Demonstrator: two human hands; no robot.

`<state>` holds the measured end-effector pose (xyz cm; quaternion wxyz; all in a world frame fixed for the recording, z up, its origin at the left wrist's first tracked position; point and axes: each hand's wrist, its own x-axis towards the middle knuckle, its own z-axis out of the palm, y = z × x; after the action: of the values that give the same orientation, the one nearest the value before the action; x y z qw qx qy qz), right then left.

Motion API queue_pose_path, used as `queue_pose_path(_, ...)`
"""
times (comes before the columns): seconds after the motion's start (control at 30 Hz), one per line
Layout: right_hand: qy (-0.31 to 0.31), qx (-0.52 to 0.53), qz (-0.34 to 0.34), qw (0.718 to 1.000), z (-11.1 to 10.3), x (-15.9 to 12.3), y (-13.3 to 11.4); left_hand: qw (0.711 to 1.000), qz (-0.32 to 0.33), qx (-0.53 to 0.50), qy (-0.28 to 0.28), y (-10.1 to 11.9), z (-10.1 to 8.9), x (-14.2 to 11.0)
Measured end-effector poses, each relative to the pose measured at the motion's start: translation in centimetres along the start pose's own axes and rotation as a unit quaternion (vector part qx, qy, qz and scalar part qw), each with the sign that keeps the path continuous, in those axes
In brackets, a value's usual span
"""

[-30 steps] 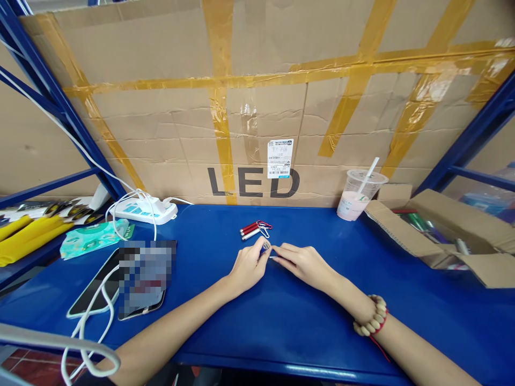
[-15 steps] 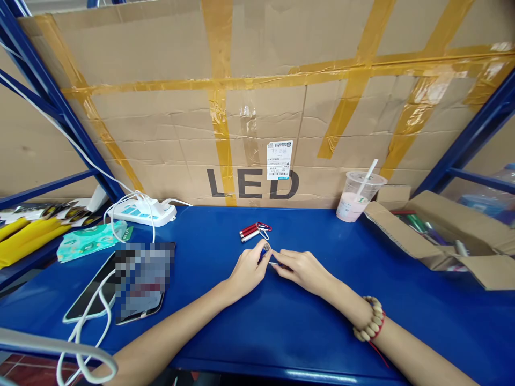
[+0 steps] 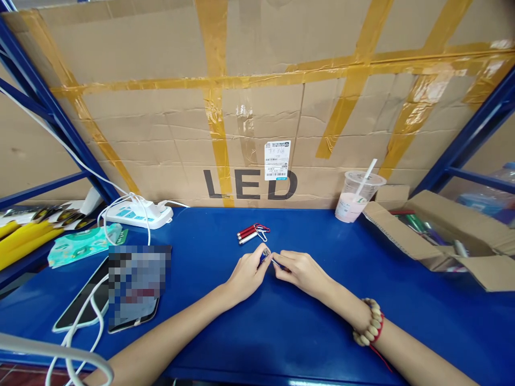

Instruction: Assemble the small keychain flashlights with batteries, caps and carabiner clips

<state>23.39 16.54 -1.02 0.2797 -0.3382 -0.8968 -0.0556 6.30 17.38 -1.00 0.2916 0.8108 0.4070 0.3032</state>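
My left hand (image 3: 248,273) is closed around a small blue tube with a silver end (image 3: 266,252), most of it covered by my fingers and thumb. Close on its right, my right hand (image 3: 298,271) pinches a slim blue piece with a light metal tip (image 3: 277,262), largely hidden under the fingers. The two hands nearly meet above the blue tabletop (image 3: 257,332). Just beyond them lie red mini flashlights (image 3: 246,230) and a silver mini flashlight (image 3: 248,238), side by side, with carabiner clips at their right ends.
At right stand a plastic cup with a straw (image 3: 354,201) and an open cardboard box (image 3: 392,233) holding colourful items. On the left are two phones (image 3: 134,295), white cables, a tissue pack (image 3: 80,246) and a power strip (image 3: 139,214). A big taped carton (image 3: 181,139) walls off the back.
The metal tip in my right hand has tilted and sits slightly higher, near the left fingertips. Both hands keep their grips. The view has shifted slightly.
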Motion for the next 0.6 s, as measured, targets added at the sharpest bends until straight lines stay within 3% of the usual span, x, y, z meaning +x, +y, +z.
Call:
queue_pose_path(0.13,0.006,0.017,0.019,1.000,-0.2,0.0,0.8,0.999,-0.031,-0.001,-0.028,0.4,-0.1,-0.2)
queue_pose_path(0.33,0.083,0.046,0.105,0.990,-1.0,-0.2,1.8,0.999,-0.037,0.011,-0.001,0.6,-0.2,-0.3)
queue_pose_path(0.6,0.101,0.008,0.048,0.994,-0.5,0.0,0.7,1.000,0.023,0.010,-0.018,0.5,0.1,-0.2)
